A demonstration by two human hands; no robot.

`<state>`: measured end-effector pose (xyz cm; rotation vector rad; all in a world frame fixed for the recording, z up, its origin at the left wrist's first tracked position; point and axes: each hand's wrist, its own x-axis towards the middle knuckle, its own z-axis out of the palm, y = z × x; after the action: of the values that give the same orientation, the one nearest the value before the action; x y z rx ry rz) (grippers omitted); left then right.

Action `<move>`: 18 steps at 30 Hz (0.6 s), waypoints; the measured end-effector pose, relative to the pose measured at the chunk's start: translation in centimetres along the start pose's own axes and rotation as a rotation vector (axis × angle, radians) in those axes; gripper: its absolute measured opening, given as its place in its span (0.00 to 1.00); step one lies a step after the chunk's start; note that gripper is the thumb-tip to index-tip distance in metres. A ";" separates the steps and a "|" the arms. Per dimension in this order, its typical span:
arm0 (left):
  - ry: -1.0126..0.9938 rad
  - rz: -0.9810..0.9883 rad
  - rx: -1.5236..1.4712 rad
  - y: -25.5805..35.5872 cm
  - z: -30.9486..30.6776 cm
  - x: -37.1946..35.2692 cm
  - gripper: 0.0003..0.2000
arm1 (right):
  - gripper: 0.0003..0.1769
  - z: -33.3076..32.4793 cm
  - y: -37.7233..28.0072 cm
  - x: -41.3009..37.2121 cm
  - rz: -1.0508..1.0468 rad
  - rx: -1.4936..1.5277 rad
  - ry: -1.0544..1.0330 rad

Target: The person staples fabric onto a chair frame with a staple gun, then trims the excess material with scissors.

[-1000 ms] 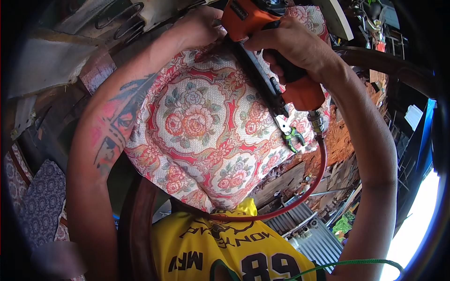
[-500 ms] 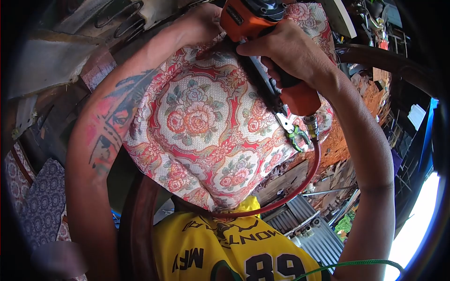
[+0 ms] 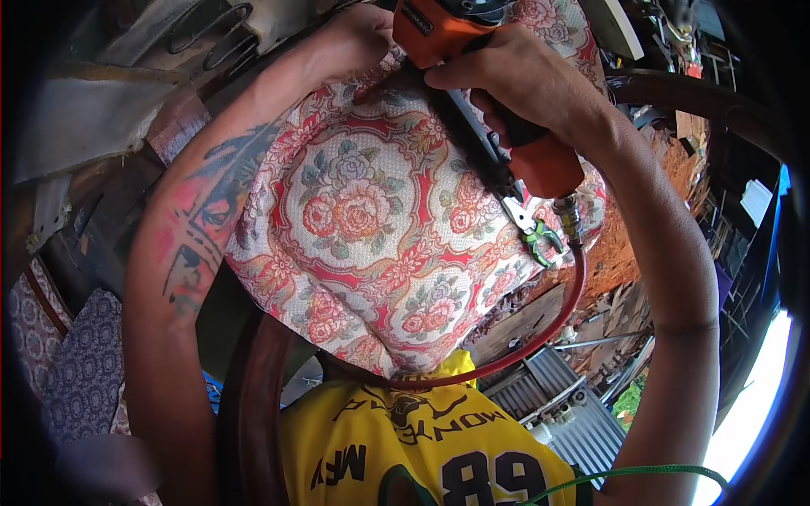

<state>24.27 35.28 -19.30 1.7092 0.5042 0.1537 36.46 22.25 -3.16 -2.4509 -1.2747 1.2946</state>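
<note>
1. Where the floral fabric (image 3: 371, 219) bulged over its padding in the upper middle of the view, the staple gun (image 3: 439, 29) stood at the cloth's top edge, its head partly cut off by the frame.
2. The gun had an orange body with a dark cap, a long dark magazine under it, and an orange handle butt ending in a metal coupling. From there a red air hose (image 3: 557, 325) curved down and across to the yellow shirt (image 3: 405, 438).
3. Its long axis ran slantwise, with the head at top centre and the handle butt toward the lower right. The nose was hidden, so its exact aim could not be told.
4. The right hand (image 3: 523, 84) was wrapped tight round the gun's handle, fingers closed about the grip.
5. The left hand (image 3: 354, 42) lay on the fabric's upper edge just beside the gun's head. Its fingers were tucked out of sight, so pinching or merely pressing could not be told.
6. Green-handled pliers (image 3: 536, 236) showed just below the end of the magazine, against the cloth.
7. A curved dark wooden frame (image 3: 245, 396) ran beneath the fabric.
</note>
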 end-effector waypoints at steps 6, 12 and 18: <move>-0.029 -0.082 -0.060 -2.0 0.3 0.8 0.12 | 0.17 -2.1 0.3 0.4 -0.021 0.099 -0.042; -0.005 -0.096 -0.188 -2.8 0.6 0.9 0.14 | 0.16 -2.1 0.9 0.2 0.011 0.197 -0.034; -0.052 -0.178 -0.257 -1.1 0.3 0.2 0.14 | 0.16 -2.2 0.9 0.2 0.067 0.214 -0.017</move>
<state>24.30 35.16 -20.42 1.4079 0.5699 0.0431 38.65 22.42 -2.22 -2.3558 -1.0059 1.3911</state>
